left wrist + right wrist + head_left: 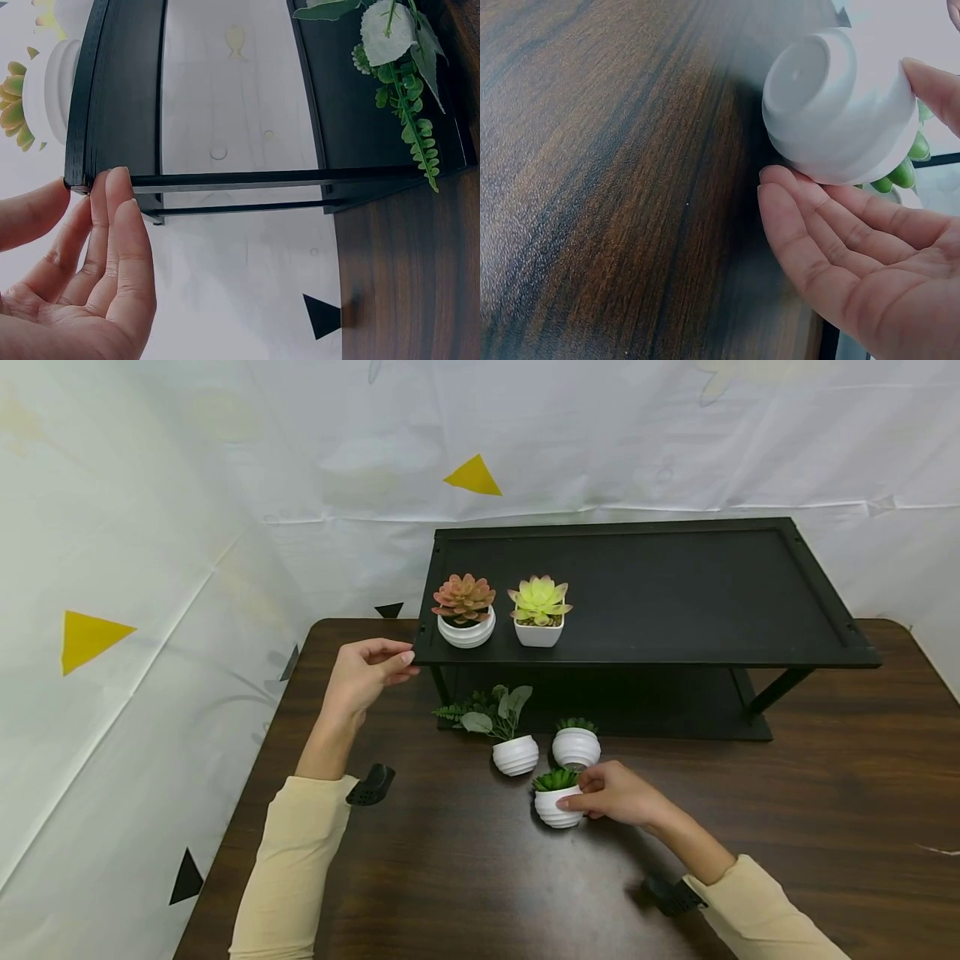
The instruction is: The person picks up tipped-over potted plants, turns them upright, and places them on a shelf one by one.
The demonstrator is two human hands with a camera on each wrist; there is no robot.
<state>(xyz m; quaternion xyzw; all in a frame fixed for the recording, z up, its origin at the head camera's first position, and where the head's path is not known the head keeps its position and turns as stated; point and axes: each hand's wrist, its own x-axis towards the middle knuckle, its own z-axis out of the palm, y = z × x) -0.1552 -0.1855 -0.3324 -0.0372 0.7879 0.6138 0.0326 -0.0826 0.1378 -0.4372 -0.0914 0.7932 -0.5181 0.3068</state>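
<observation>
My left hand (365, 675) pinches the front left corner of the black two-tier shelf (697, 593), thumb at the upper board's edge and fingers beneath in the left wrist view. In my right hand (618, 793) is a small potted succulent (556, 807), its ridged white pot between thumb and fingers. The right wrist view shows the pot (840, 112) tipped, its round base lifted off the wood. Just behind it stands another white pot with a green succulent (576, 747). A potted leafy plant (515, 755) stands to the left of that one.
On the shelf's top, at the left, are a reddish succulent in a round white pot (466, 631) and a yellow-green succulent in a square pot (538, 633). The dark wooden table (450, 877) lies beneath everything. A white sheet (360, 452) hangs behind the shelf.
</observation>
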